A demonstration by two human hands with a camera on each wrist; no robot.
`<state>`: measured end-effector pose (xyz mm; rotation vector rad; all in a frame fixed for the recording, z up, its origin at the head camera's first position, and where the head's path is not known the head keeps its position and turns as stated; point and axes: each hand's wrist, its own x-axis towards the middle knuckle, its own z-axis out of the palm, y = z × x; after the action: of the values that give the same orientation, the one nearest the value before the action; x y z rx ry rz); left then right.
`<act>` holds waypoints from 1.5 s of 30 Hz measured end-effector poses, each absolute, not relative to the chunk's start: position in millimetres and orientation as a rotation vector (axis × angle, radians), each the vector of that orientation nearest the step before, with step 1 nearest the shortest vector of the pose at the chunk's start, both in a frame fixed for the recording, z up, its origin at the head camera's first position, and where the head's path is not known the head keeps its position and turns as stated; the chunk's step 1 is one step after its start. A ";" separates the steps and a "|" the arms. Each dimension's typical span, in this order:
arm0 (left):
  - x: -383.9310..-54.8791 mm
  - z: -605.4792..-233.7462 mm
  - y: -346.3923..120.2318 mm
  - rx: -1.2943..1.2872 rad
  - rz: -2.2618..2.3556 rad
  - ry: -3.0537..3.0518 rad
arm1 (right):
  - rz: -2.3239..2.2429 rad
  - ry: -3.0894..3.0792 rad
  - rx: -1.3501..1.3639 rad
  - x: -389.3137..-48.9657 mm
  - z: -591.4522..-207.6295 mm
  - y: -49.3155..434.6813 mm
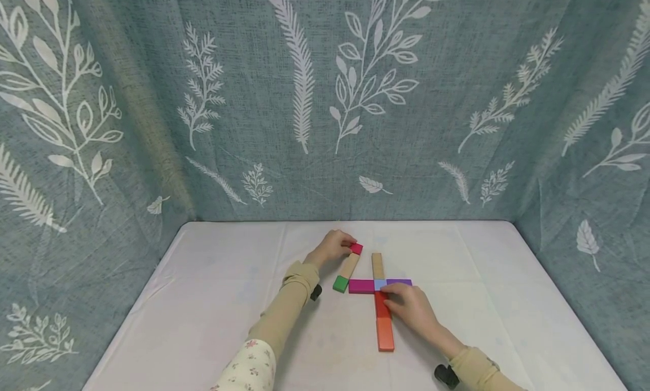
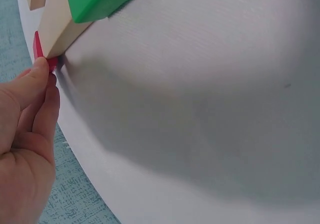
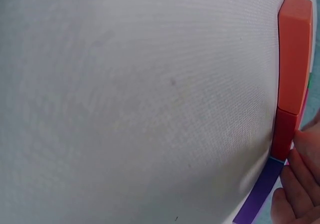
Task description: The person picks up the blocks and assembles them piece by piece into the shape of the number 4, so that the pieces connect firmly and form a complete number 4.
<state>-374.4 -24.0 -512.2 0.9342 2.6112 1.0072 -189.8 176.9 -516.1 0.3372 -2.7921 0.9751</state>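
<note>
In the head view my left hand pinches a small crimson block between thumb and fingers. That block meets the far end of a slanting plain wooden block, which has a green block at its near end. My right hand has its fingertips on a light blue block and a red block. In the right wrist view the thumb touches the red block's upper edge; whether the fingers grip it is hidden. An orange block continues the red one toward me.
A magenta block and a purple block lie either side of the light blue one, forming a cross. Another plain wooden block extends away from it. Beneath is a white-covered table, with a patterned curtain behind.
</note>
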 end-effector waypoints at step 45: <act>-343.1 -487.7 -49.8 0.769 1.190 2.740 | 0.936 -2.810 0.370 -186.6 -510.7 173.4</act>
<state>-343.1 -49.8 -487.7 0.7686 2.7395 1.1898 -186.6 173.4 -510.7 0.3705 -2.8103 0.9360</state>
